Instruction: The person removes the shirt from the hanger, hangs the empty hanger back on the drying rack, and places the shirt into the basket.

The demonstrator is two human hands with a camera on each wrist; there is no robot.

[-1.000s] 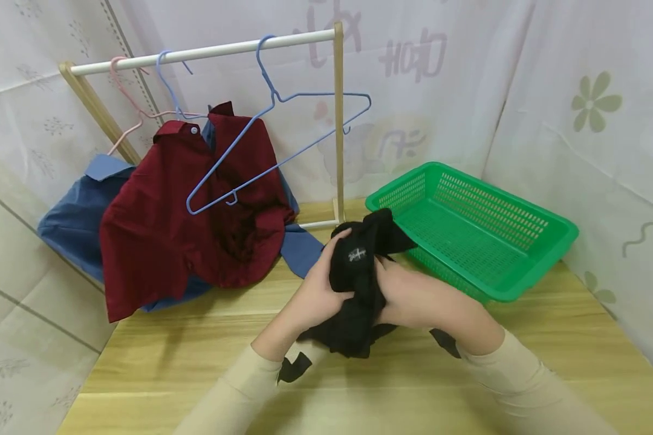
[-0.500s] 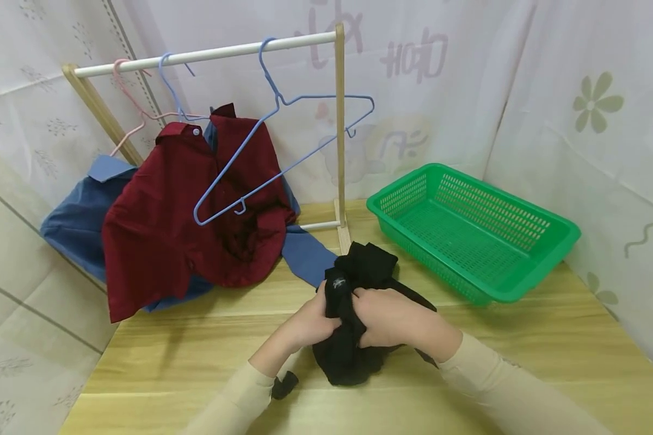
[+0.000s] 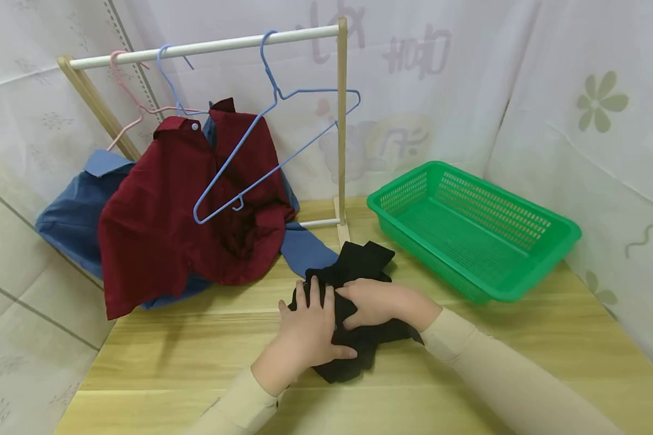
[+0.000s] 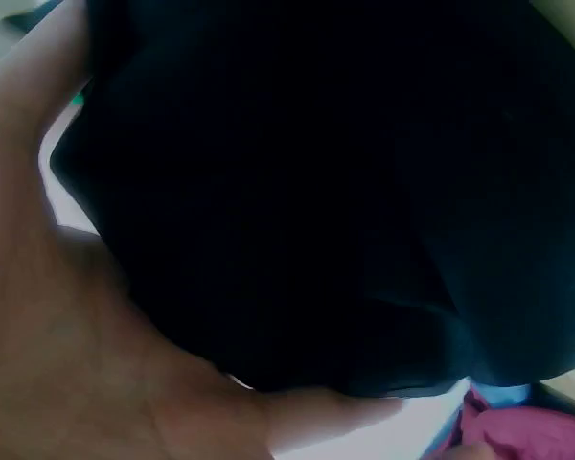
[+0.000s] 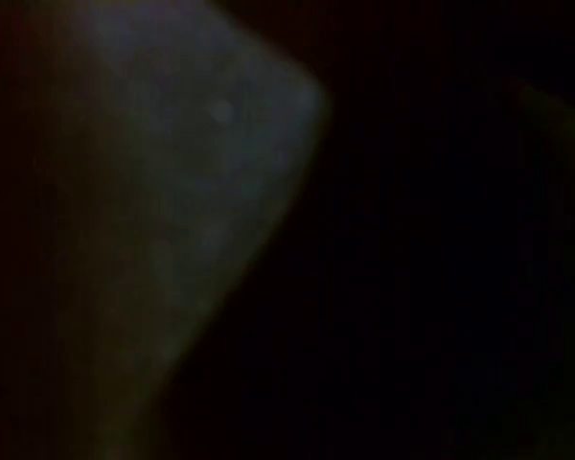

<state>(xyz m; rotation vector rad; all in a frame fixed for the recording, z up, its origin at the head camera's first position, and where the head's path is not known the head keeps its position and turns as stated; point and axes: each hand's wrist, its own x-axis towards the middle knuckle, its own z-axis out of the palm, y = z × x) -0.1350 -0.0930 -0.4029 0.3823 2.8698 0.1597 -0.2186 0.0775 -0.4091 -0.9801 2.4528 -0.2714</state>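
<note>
A crumpled black shirt [image 3: 359,266] lies bunched on the wooden table in the head view. My left hand [image 3: 307,332] rests on its left part, the fingers spread and straight. On the upper right of the cloth, my right hand [image 3: 378,302] grips a fold, its thumb and forefinger bent; the other fingertips are hidden. Dark cloth fills most of the left wrist view, with the left hand [image 4: 96,374] along its edge. The right wrist view is too dark to make out what the fingers hold.
Behind stands a clothes rack [image 3: 223,45] with a bare blue hanger [image 3: 234,154], a dark red shirt [image 3: 168,193] and a blue shirt [image 3: 76,205]. One blue sleeve [image 3: 307,251] reaches the table near the black shirt. A green basket [image 3: 462,223] stands at the right.
The black shirt has come down onto the table, towards me. My left hand has let go of its fold and now lies spread on the cloth. The blue hanger has swung slightly.
</note>
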